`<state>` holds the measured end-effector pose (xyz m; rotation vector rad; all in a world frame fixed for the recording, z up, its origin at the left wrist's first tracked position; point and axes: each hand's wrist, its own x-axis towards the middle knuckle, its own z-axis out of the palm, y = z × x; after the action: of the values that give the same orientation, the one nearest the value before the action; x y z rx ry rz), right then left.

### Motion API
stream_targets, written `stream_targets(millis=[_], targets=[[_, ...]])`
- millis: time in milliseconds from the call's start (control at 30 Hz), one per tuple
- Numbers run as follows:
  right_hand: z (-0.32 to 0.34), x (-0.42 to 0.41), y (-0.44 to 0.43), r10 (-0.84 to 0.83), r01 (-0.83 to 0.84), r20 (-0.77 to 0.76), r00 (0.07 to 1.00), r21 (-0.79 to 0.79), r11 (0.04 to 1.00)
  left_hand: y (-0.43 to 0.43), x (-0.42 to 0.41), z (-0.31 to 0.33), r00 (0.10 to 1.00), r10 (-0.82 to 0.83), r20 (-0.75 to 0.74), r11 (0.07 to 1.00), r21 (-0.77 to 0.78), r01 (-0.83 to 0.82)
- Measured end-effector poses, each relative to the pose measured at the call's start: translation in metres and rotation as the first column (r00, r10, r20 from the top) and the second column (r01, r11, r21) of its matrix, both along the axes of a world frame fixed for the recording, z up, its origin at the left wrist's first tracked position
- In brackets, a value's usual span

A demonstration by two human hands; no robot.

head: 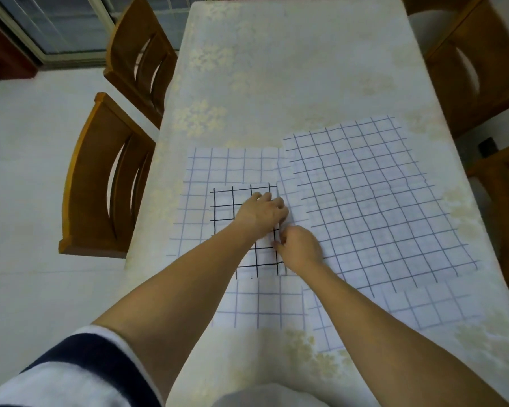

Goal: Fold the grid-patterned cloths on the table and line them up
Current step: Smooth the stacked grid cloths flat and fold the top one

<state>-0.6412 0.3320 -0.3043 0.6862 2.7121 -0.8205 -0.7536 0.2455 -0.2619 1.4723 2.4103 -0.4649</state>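
Observation:
A small white cloth with bold black grid lines [227, 205] lies folded on top of a larger pale cloth with faint blue lines [218, 165]. My left hand [262, 214] presses flat on the black-grid cloth near its right edge. My right hand [299, 248] pinches that same right edge just below. A big cloth with dark blue grid lines [373, 207] spreads flat to the right, overlapping another pale-grid cloth [429, 306] at the near right. One more pale-grid piece [262, 304] lies near me.
The table [291, 69] wears a cream floral cover and its far half is bare. Two wooden chairs [106, 177] stand along the left side, and others [479, 63] along the right. The near table edge lies just below my forearms.

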Motion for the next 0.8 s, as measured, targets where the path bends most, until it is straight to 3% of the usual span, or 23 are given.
stream_targets(millis=[133,267,333,467,567,600,667,733,800], targets=[[0.011,0.004,0.021,-0.125,0.107,-0.030,0.992,-0.341,0.934,-0.001,-0.022,0.017,0.999,0.042,0.010,0.998,0.053,-0.042],[0.023,0.009,0.068,-0.329,0.251,-0.044,0.943,-0.553,0.795,-0.021,-0.052,0.027,0.936,0.339,0.090,0.916,0.197,-0.350],[0.024,0.007,0.091,-0.391,0.298,-0.057,0.919,-0.550,0.780,-0.032,-0.058,0.022,0.859,0.468,0.206,0.840,0.199,-0.505],[0.022,-0.006,0.122,-0.484,0.368,-0.133,0.865,-0.487,0.792,-0.041,-0.044,0.008,0.547,0.594,0.590,0.518,0.240,-0.821],[0.020,-0.015,0.125,-0.451,0.385,-0.247,0.858,-0.275,0.881,-0.040,-0.027,0.002,0.434,0.622,0.652,0.302,0.312,-0.901],[0.019,-0.016,0.120,-0.374,0.352,-0.276,0.885,-0.129,0.927,-0.040,-0.020,-0.003,0.459,0.639,0.617,0.287,0.363,-0.886],[0.020,-0.015,0.100,-0.165,0.218,-0.307,0.937,0.145,0.965,-0.039,0.000,-0.013,0.608,0.658,0.444,0.384,0.497,-0.778],[0.017,-0.012,0.067,0.053,0.047,-0.314,0.948,0.302,0.952,-0.033,0.026,-0.025,0.754,0.572,0.322,0.528,0.559,-0.640],[0.003,-0.006,0.034,0.244,-0.137,-0.256,0.935,0.374,0.917,-0.024,0.048,-0.038,0.813,0.493,0.309,0.644,0.499,-0.580]])
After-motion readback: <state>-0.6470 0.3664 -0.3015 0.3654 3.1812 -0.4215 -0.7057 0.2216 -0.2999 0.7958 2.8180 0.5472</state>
